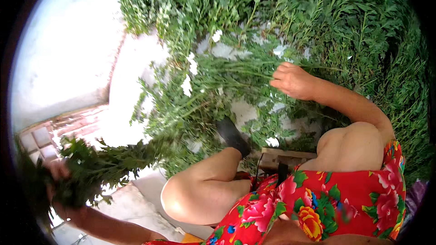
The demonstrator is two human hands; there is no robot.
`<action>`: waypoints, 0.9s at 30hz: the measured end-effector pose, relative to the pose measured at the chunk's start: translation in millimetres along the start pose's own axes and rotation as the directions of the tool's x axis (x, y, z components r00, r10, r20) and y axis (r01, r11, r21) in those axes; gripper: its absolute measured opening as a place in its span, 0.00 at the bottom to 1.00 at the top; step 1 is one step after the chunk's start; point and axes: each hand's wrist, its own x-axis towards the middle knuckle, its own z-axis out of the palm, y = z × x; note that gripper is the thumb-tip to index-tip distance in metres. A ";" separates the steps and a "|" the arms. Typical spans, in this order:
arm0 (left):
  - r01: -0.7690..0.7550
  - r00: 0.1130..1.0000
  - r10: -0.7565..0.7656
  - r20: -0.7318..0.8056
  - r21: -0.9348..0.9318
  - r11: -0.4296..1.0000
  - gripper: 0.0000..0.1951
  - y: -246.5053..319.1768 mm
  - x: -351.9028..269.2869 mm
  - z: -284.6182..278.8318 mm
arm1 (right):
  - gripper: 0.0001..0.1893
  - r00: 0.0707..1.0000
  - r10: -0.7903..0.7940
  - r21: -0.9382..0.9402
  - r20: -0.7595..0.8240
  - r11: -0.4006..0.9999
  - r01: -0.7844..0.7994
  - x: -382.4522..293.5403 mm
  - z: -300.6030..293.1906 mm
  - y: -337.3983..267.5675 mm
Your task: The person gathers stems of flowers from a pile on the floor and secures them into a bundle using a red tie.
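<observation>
At the far left, my left hand (58,173) is closed around a thick bunch of green leafy stems (112,163). Its fingers are partly hidden by dark, blurred leaves, and the bunch stretches rightward above my knee. My right hand (291,81) is farther forward, over the plants on the ground. Its fingers are closed on a few long thin green stems (238,66), whose leafy ends trail to the left. Loose leafy cuttings (190,109) lie beneath both hands on pale ground.
A deep heap of leafy green plants (340,17) spreads along the top and right. Small white pieces (186,85) are scattered among the cuttings. Between my bent legs is a wooden piece (276,154). A bright pale wall (68,58) and tiles (41,139) are at left.
</observation>
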 end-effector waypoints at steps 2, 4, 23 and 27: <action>0.154 0.988 -0.154 -0.024 0.319 0.935 0.24 5.9 38.5 31.9 | 0.15 0.950 -0.092 -0.098 -0.297 0.993 0.065 36.2 -50.5 -26.2; 0.166 0.943 -0.308 0.127 0.623 0.765 0.26 14.1 103.0 91.5 | 0.18 0.799 -0.153 -0.085 -0.582 0.988 0.128 52.0 -101.8 -57.6; 0.141 0.378 -0.517 0.768 0.504 0.852 0.63 -111.9 210.3 376.2 | 0.22 0.854 0.274 -0.233 -0.442 0.884 -0.405 -75.2 -121.0 -46.5; -0.315 0.401 -0.496 0.770 0.625 0.715 0.72 -138.3 174.7 391.4 | 0.21 0.858 0.386 -0.206 -0.338 0.860 -0.468 -99.6 -109.6 -40.9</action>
